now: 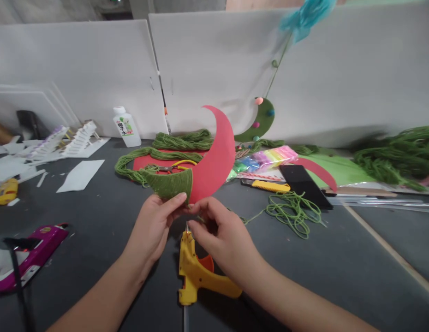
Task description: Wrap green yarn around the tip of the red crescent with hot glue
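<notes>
A red paper crescent (219, 157) stands tilted above the table, its lower left end wrapped in green yarn (171, 184). My left hand (161, 216) grips the wrapped part, thumb on the front. Just beneath the edge of the wrapping, my right hand (223, 228) pinches the green yarn strand, which is mostly hidden by the fingers. From there the strand trails right to a loose tangle of green yarn (294, 212). A yellow hot glue gun (192, 272) lies below my hands, nozzle pointing away from me.
Behind the crescent lie yarn skeins (183, 138), scissors (166, 169), a yellow box cutter (270, 185) and bagged pompoms (247, 164). A white bottle (127, 127) stands near the wall panel. A purple device (34, 253) is at left; a finished-looking green crescent (263, 120) hangs behind.
</notes>
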Demonstrator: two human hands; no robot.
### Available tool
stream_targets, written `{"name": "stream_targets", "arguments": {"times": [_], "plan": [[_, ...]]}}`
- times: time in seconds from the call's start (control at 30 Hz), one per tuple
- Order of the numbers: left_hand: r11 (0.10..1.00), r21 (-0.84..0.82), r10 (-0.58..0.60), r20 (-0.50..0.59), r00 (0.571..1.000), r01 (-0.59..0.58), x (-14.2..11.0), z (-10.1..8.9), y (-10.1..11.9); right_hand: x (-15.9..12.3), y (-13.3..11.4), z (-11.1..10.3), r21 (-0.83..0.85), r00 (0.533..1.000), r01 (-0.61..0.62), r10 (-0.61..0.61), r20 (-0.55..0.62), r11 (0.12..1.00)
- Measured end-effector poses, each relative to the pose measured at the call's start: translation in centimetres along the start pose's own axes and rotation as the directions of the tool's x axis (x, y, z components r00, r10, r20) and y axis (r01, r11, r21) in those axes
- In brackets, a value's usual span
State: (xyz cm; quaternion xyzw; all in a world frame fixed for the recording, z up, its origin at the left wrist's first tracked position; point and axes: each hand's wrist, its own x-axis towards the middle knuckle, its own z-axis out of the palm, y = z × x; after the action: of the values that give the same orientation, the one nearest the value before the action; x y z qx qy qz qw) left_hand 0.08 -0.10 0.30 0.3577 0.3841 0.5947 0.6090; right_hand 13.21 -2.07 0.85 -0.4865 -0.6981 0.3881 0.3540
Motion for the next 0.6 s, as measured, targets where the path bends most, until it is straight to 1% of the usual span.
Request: {"name": "stream_targets", "arguments": {"times": [0.07, 0.13, 0.23, 0.33, 0.43, 0.5, 0.6], "plan": [[0.999, 0.032, 0.011, -0.032, 0.999, -0.009, 0.1, -0.2, -0.1, -0.1, -0.1, -0.5, -0.212, 0.998, 0.057, -0.058, 0.001, 0.976], [0.996, 0.085, 0.020, -0.052, 0.998, -0.015, 0.2, -0.3, -0.4, -0.2, 0.0, -1.0, -0.378, 0.994, 0.107, -0.105, 0.028, 0.920], [0.984, 0.172, 0.051, -0.045, 0.998, -0.042, 0.1, -0.4, -0.8, -0.4, 0.4, -1.4, -0.540, 0.981, 0.185, -0.183, 0.058, 0.821], [0.976, 0.209, 0.069, -0.026, 0.997, -0.062, 0.1, -0.4, -1.2, -0.6, 0.7, -1.5, -0.579, 0.958, 0.263, -0.279, 0.062, 0.772], [0.980, 0.195, 0.044, -0.014, 0.999, -0.040, -0.1, -0.2, -1.4, -0.7, 0.6, -1.7, -0.559, 0.940, 0.310, -0.335, 0.061, 0.769], [0.981, 0.193, 0.020, -0.002, 1.000, -0.019, -0.2, -0.1, -1.5, -0.6, 0.4, -2.2, -0.552, 0.937, 0.311, -0.346, 0.044, 0.773], [0.978, 0.210, -0.023, 0.024, 0.999, 0.018, -0.4, 0.0, -1.4, -0.5, 0.2, -3.1, -0.552, 0.944, 0.281, -0.331, 0.010, 0.785]]}}
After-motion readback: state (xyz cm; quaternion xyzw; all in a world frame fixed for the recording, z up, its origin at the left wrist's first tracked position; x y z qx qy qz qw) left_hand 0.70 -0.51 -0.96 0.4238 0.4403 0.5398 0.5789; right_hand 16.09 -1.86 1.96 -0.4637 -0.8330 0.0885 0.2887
